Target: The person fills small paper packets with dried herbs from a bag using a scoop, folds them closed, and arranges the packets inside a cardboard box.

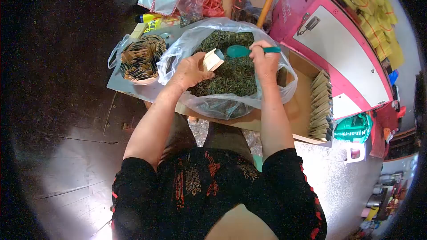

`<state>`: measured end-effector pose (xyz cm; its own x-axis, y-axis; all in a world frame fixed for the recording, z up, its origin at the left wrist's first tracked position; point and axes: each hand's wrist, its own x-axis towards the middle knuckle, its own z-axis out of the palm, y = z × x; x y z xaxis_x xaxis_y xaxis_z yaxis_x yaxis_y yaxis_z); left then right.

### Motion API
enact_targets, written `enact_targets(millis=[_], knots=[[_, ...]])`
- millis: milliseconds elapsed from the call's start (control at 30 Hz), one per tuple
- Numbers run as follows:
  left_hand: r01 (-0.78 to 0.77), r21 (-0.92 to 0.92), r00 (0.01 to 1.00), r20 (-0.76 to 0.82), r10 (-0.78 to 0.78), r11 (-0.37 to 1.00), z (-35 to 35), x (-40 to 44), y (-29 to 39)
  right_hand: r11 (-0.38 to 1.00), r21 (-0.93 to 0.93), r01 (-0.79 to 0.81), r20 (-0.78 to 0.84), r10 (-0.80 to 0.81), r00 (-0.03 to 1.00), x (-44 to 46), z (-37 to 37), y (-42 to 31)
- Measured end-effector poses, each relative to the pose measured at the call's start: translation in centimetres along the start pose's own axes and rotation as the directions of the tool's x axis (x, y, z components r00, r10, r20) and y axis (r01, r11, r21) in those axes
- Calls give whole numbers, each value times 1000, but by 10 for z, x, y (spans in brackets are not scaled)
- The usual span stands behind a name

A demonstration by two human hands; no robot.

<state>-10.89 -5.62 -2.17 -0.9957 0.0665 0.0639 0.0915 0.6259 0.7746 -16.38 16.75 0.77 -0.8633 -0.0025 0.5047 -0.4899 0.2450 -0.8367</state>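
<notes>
My left hand [192, 71] grips a small cream paper packet [212, 60], its open end tilted toward the right. In my right hand [264, 62] is a teal plastic spoon [240, 51], with its bowl pointing left toward the packet. Both hands are above a clear plastic bag [178, 40] with its mouth spread wide. Dark green dried leaf bits [235, 78] fill the bag. I cannot make out whether the spoon's bowl carries anything.
Left of the bag, a round container holds many folded brown paper packets [143, 58]. A cardboard box [298, 106] at the right has a row of upright packets [321, 104]. Behind it stands a pink and white cabinet [342, 40]. A wooden pole [270, 0] leans at the back.
</notes>
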Motion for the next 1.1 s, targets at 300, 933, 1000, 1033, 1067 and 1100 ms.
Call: enact_targets(millis=[300,933,1000,1033,1067,1100], knots=[[-25,-2,999,-40,25,1000,3,-2,-1,878,-68,-473,178,477,860,-18,43,39],[6,105,1000,19,-8,994,1,1,5,827,334,-452,140,431,892,-1,10,-5],[9,118,1000,25,-12,993,1,1,6,899,228,-375,176,340,924,-4,24,-4],[11,132,999,30,-15,991,0,1,6,952,125,-281,222,249,943,-5,31,-4],[11,132,999,30,-15,991,1,0,6,990,26,-142,273,129,953,-8,35,-5],[-11,103,1000,12,10,995,2,-1,5,990,-82,115,311,-85,947,-9,42,-7]])
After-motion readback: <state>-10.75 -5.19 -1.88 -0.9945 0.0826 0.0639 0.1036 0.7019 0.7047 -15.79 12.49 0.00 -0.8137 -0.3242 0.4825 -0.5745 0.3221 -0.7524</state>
